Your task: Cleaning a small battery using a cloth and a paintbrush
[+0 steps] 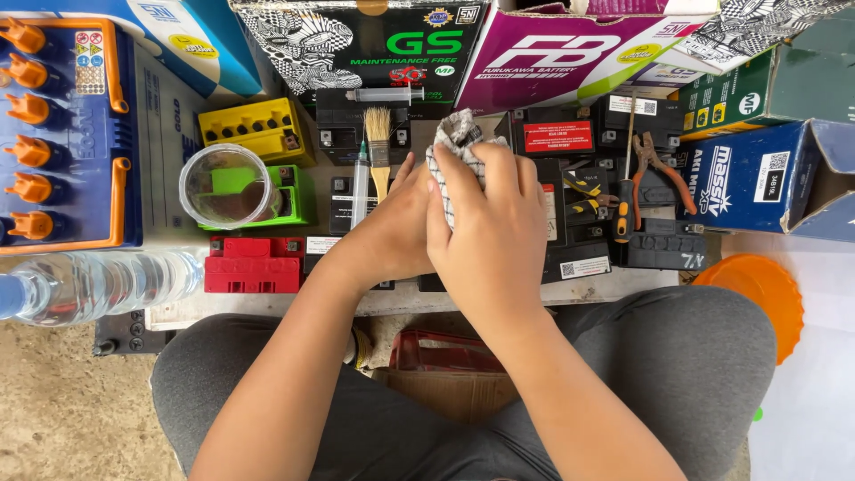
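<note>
1. The right hand point(485, 223) lies at the middle of the view, its fingers point(499, 178) curled shut over a checked rag point(456, 142). Only the rag's bunched top, poking out at 12 o'clock, and a strip by the thumb can be seen.
2. The left hand point(392, 232) sits just at 9 o'clock of the right one and touches it. Its fingers are tucked under the right hand and the rag, so I cannot tell how far they are closed or what they grip.
3. Whatever lies beneath both hands is hidden; black batteries point(570, 205) show around them on the counter point(267, 307).
4. A brush point(379, 147) and a thin syringe point(360, 183) lie at 10 o'clock of the hands, the brush's handle end meeting the left hand.
5. Pliers point(661, 169) and a screwdriver point(625, 191) rest at 3 o'clock on the batteries.
6. A clear cup point(227, 187) stands at 9 o'clock over a green case point(298, 191).
7. A water bottle point(98, 285) at 8 o'clock is cut off by the left edge.
8. An orange lid point(757, 298) at 4 o'clock is partly hidden by the knee.
</note>
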